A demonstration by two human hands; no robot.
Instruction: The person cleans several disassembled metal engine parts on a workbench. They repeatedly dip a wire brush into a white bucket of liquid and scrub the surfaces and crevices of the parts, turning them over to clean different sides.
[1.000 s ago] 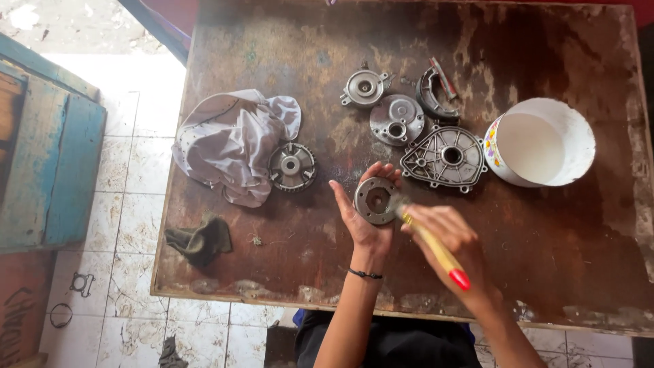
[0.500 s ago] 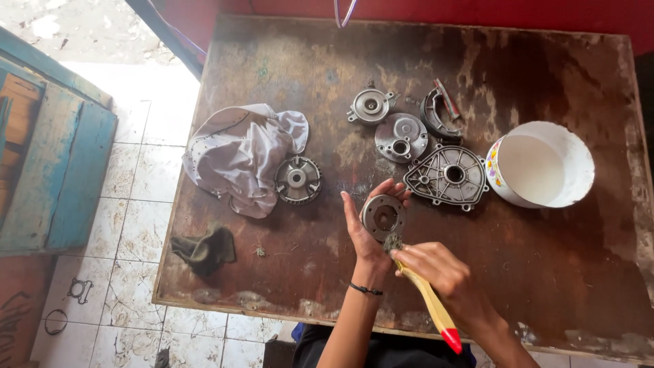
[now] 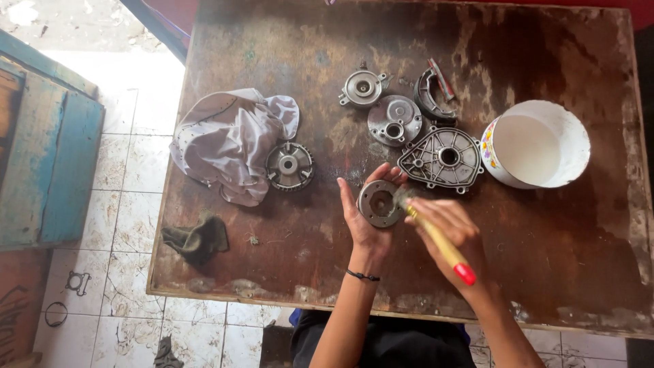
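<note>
the left hand cups a round metal part in its fingers, just above the bench and near the triangular cover. the right hand has its fingers clenched on a yellow brush, bristles on the part's rim. held loosely in an open palm, the part could slip under a hard stroke and drop onto the bench. the white bowl, right of the cover, holds a pale liquid; a stray elbow might tip it.
</note>
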